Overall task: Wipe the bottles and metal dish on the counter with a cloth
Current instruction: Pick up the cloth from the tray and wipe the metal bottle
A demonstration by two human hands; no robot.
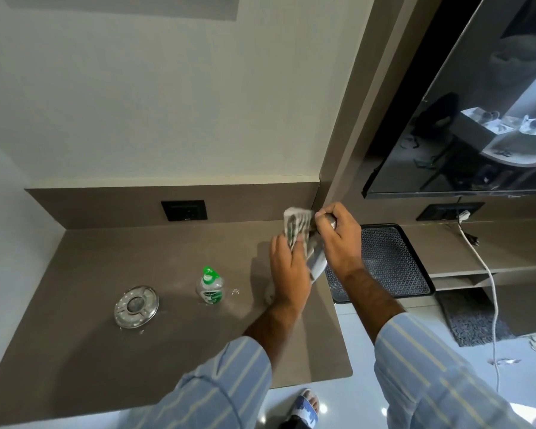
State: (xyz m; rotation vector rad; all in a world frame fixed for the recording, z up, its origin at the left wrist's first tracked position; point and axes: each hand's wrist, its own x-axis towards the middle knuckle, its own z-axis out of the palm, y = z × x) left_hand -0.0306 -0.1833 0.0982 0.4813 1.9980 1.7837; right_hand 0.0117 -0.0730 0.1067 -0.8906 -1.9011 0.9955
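— Where is the bottle?
— Up off the counter [136, 351] — the right hand [338, 239] grips its top, the left hand [288, 270] presses the cloth [296, 224] on its side.
— Which way does the silver bottle [317, 261] point?
— Tilted, top farthest away.

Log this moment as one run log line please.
step: wiping bottle | right hand: holds bottle | left hand: rubs cloth on it | pending: green-capped bottle, metal dish
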